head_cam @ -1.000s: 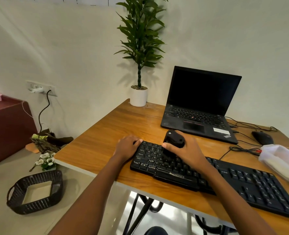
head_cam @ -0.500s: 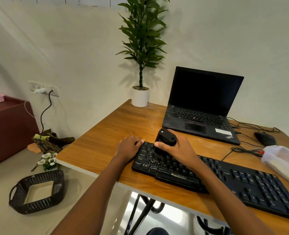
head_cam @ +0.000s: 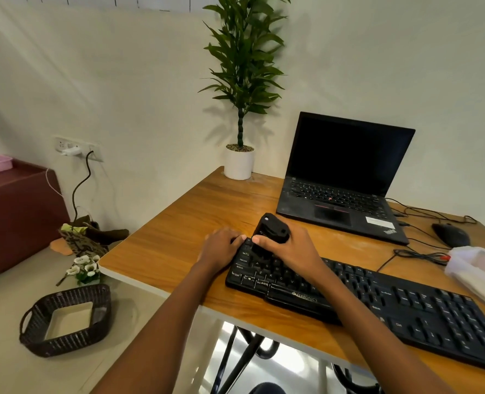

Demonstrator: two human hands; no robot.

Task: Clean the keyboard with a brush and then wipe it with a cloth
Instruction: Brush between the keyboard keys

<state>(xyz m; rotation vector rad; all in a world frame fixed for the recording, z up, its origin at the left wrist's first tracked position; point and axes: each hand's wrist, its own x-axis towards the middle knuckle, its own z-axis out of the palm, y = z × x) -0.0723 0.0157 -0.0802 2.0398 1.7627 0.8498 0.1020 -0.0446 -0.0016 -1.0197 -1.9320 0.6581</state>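
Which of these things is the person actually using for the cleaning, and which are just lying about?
In use: brush, gripped by the right hand; keyboard, touched by the left hand; white cloth, waiting beside it.
Lying about: laptop, mouse, potted plant, basket on the floor.

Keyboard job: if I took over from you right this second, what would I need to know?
Right hand grips the black brush, its bristles down on the left end of the keyboard.
Left hand rests on the keyboard's far-left corner, holding nothing.
White cloth lies at the right side of the table, untouched.
Done: brushing is under way; how much is covered cannot be told.
Left: brush the other keys, then wipe with the cloth.
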